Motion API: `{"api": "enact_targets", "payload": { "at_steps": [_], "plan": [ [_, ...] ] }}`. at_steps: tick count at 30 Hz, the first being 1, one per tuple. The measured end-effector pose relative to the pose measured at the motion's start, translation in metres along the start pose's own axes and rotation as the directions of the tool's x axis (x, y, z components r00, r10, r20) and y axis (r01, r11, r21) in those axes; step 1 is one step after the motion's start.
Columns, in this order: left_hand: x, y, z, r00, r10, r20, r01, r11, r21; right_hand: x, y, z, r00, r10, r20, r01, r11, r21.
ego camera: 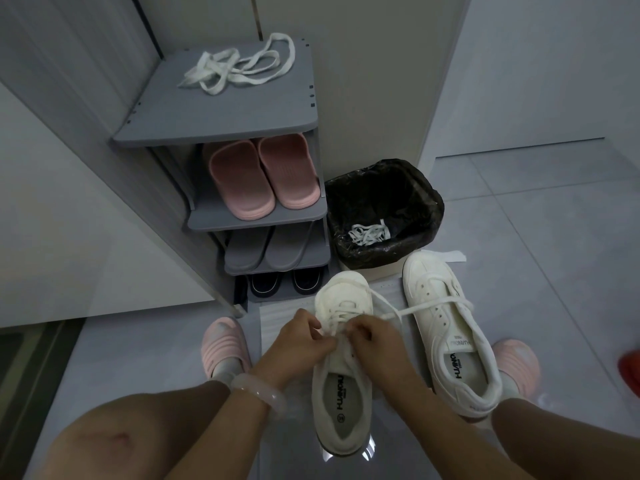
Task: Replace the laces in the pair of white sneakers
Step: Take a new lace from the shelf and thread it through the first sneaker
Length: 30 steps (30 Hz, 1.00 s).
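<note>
Both hands meet over the lacing of the near sneaker (341, 372), low in the middle of the frame: the left hand (301, 341) and the right hand (372, 344) each have fingers curled in a pinch on the white lace (401, 311) at the upper eyelets, almost touching one another. That shoe's long axis runs straight up the frame, heel toward the person and toe toward the shoe rack (221, 126), so the eyelet rows lie directly under the fingertips, 1 row per hand. One free strand runs from the pinch toward the right of the frame and crosses onto the second sneaker (450, 327), which lies just beside the first, tilted slightly, and wears a lace through only its lower eyelets. A loose lace (239, 65) sits on the rack's top shelf at upper centre (well apart from the hands), and a discarded one lies in the lined bin (384, 213). My judgement: the next pull goes toward the heel, and the right hand is nearer the trailing strand.
</note>
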<state>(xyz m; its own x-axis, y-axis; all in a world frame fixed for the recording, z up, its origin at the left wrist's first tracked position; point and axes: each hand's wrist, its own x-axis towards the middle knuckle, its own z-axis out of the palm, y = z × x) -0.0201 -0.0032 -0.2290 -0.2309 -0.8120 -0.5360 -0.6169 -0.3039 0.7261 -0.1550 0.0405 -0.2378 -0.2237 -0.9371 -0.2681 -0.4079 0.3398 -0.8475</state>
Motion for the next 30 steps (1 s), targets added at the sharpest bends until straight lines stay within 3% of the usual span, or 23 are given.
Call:
{"api": "enact_targets", "payload": {
  "at_steps": [3, 5, 7, 8, 11, 13, 15, 16, 18, 22, 25, 27, 28, 30],
  "plan": [
    [-0.001, -0.001, -0.002, 0.999, -0.053, -0.012, 0.052, 0.996, -0.069, 0.010, -0.017, -0.041, 0.928, 0.139, -0.346, -0.040, 0.960, 0.276],
    [-0.001, 0.000, -0.001, 0.998, -0.061, -0.007, 0.060, 0.993, -0.099, 0.019, -0.031, -0.084, 0.831, 0.290, -0.475, 0.058, 0.804, 0.592],
    [-0.001, 0.000, -0.001, 0.998, -0.067, -0.008, 0.066, 0.993, -0.102, 0.022, -0.040, -0.112, 0.822, 0.383, -0.422, 0.155, 0.563, 0.812],
    [-0.001, 0.000, -0.001, 0.998, -0.064, -0.004, 0.063, 0.994, -0.091, 0.022, -0.044, -0.116, 0.838, 0.399, -0.373, 0.146, 0.494, 0.857],
    [-0.003, 0.002, 0.000, 1.000, -0.023, 0.019, 0.024, 0.999, -0.033, 0.020, -0.041, -0.101, 0.897, 0.406, -0.173, -0.004, 0.398, 0.917],
    [-0.005, 0.005, 0.001, 1.000, 0.004, 0.020, -0.004, 1.000, -0.001, 0.016, -0.037, -0.084, 0.930, 0.368, -0.010, -0.176, 0.469, 0.865],
    [-0.005, 0.006, 0.002, 1.000, 0.024, 0.000, -0.024, 1.000, 0.007, 0.013, -0.033, -0.077, 0.947, 0.318, 0.044, -0.253, 0.659, 0.709],
    [-0.004, 0.006, 0.002, 1.000, 0.026, -0.013, -0.026, 1.000, 0.005, 0.014, -0.033, -0.081, 0.952, 0.305, 0.011, -0.233, 0.703, 0.672],
    [-0.004, 0.005, 0.000, 1.000, 0.013, -0.024, -0.013, 1.000, -0.008, 0.017, -0.039, -0.104, 0.936, 0.319, -0.148, -0.116, 0.677, 0.726],
    [-0.004, 0.006, -0.001, 1.000, -0.005, -0.013, 0.005, 1.000, -0.015, 0.019, -0.051, -0.169, 0.799, 0.279, -0.532, 0.255, 0.645, 0.720],
    [-0.004, 0.006, -0.001, 1.000, 0.015, -0.015, -0.016, 1.000, -0.016, 0.016, -0.052, -0.180, 0.775, 0.200, -0.600, 0.278, 0.745, 0.607],
    [-0.004, 0.008, 0.002, 1.000, 0.027, 0.011, -0.027, 1.000, -0.010, 0.015, -0.051, -0.168, 0.852, 0.116, -0.511, 0.118, 0.908, 0.403],
    [-0.005, 0.009, 0.004, 0.999, 0.041, 0.016, -0.041, 0.999, -0.002, 0.015, -0.048, -0.156, 0.907, 0.075, -0.415, 0.030, 0.970, 0.240],
    [-0.005, 0.011, 0.006, 0.996, 0.083, -0.036, -0.083, 0.996, 0.012, 0.014, -0.043, -0.123, 0.992, 0.011, -0.129, -0.024, 0.995, -0.099]
  ]
}}
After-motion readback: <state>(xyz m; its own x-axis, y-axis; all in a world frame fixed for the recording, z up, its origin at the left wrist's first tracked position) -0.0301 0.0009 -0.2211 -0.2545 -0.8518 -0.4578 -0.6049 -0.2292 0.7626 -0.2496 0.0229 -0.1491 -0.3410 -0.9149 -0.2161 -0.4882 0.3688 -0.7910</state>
